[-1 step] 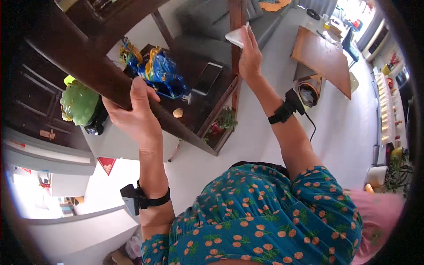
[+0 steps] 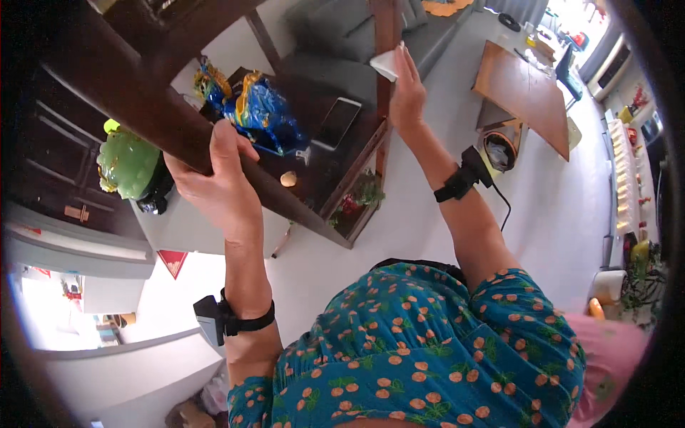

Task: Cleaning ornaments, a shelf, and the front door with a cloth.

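Observation:
My left hand [image 2: 217, 171] is closed around a dark wooden rail [image 2: 285, 203] of a display shelf, its thumb lying along the top. My right hand [image 2: 407, 96], fingers held straight together, presses a white folded cloth or tissue [image 2: 386, 65] against a reddish-brown upright post [image 2: 387, 32]. Between the hands, on a dark shelf board, stand a glossy blue and gold figurine [image 2: 260, 114], a phone [image 2: 338, 123] lying flat, a small metal piece [image 2: 304, 155] and a small tan rounded object [image 2: 288, 179]. Left of my left hand is a green ornament [image 2: 128, 165].
A grey sofa [image 2: 328, 68] stands behind the shelf. At right are a wooden table [image 2: 524, 93] and a bin with a bag [image 2: 499, 151]. A plant with red flowers [image 2: 362, 196] sits low inside the shelf frame. A red pennant [image 2: 173, 262] hangs at left.
My right hand and the white cloth have shifted slightly downward and to the right along the post. My left hand keeps its grip on the rail.

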A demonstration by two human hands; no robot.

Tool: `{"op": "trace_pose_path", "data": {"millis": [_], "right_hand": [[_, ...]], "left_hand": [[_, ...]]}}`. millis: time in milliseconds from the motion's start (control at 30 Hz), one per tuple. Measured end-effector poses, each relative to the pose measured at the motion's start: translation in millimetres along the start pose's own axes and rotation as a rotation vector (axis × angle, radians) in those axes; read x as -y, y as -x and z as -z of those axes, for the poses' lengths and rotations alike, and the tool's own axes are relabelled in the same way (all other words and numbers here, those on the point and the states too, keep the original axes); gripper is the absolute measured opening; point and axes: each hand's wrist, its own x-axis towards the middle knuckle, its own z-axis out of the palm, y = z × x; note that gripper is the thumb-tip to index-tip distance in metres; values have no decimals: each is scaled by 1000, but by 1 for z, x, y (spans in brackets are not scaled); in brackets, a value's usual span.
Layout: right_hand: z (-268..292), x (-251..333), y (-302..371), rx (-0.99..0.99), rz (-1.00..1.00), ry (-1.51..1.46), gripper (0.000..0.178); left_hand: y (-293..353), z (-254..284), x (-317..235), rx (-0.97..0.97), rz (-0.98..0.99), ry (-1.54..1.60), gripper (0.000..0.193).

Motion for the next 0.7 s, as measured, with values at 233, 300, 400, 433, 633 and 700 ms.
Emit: {"op": "trace_pose_path", "data": {"millis": [233,300,400,433,633,700], "right_hand": [[-10,-20,79,230,-394,24,58],[-13,-22,98,301,-459,76,60],[-15,-22,117,472,-665,68,61],[-17,-27,125,476,-673,86,59],[-19,-21,146,549,-611,192,55],[-19,-6,145,515,-599,215,53]], "left_hand": [[-2,1,1,12,-40,-48,22],[-2,0,2,5,-46,1,24],[-3,11,7,32,-22,3,37],[-3,9,7,30,-24,2,37],[1,6,6,16,-64,-22,25],[-2,4,3,0,-64,-4,27]]}}
